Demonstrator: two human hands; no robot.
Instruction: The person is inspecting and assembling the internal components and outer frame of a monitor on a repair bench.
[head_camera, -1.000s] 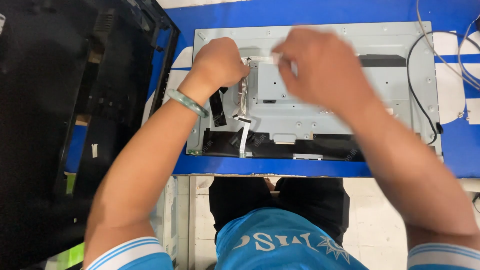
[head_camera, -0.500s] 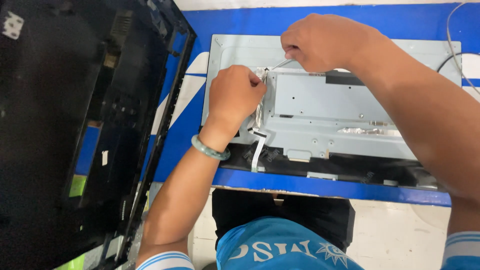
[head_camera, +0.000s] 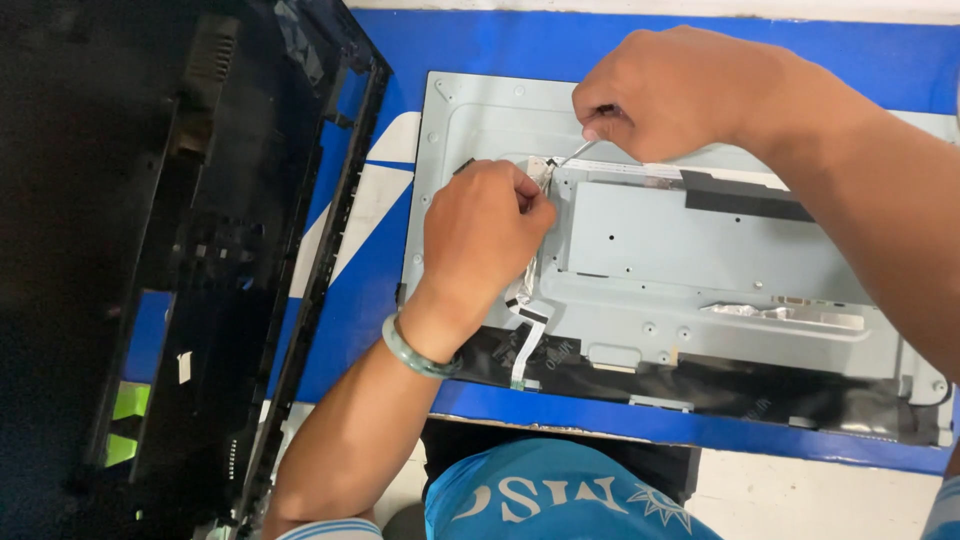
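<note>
**Hands on the panel back**

Left hand (head_camera: 484, 232) fisted, pinching silver tape (head_camera: 541, 172) at the metal panel (head_camera: 700, 250) top-left. Right hand (head_camera: 668, 92) closed on a thin metal tool (head_camera: 578, 152), tip just beside the tape. Black cover (head_camera: 180, 250) lies left of the panel, on the blue table (head_camera: 480, 50)

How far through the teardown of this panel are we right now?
Done: the black back cover is off and lies beside the grey metal chassis. In hand: the left hand pinches the silvery tape strip at the shield's corner, and the right hand pulls a thin strip just above. Left: the metal shield plate remains on the chassis, and the white ribbon cable is in place.
</note>
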